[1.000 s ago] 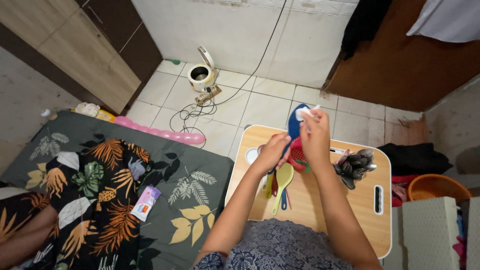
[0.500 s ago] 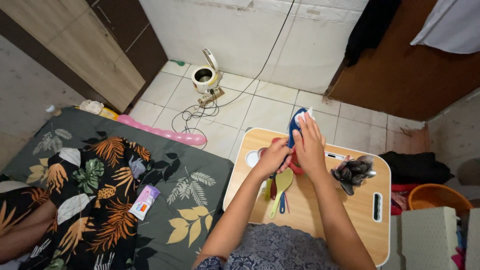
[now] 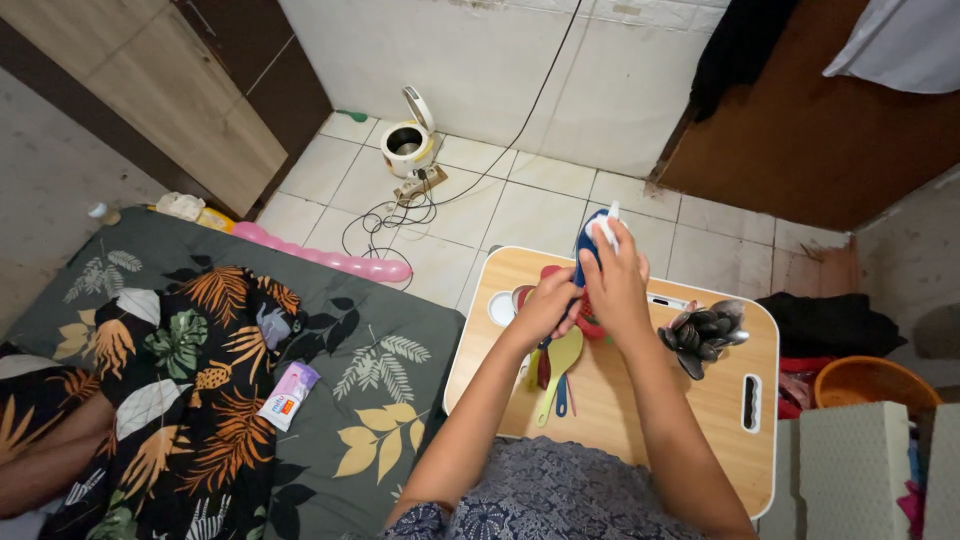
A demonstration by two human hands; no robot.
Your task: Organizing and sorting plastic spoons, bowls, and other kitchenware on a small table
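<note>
My left hand grips the handle of a blue plastic ladle, held upright over a small wooden lap table. My right hand presses a white cloth against the ladle's blue head. Under the hands lie a red slotted utensil, a yellow-green spoon and other coloured plastic utensils. A pile of metal spoons rests on the table to the right of my right hand.
A leaf-patterned mattress lies to the left with a small lilac packet on it. A white rice cooker with cables stands on the tiled floor, a pink balloon nearby. An orange basin and grey foam blocks sit at right.
My right hand with the cloth has slid a little along the ladle's head. The view has shifted slightly; the left hand keeps its hold.
</note>
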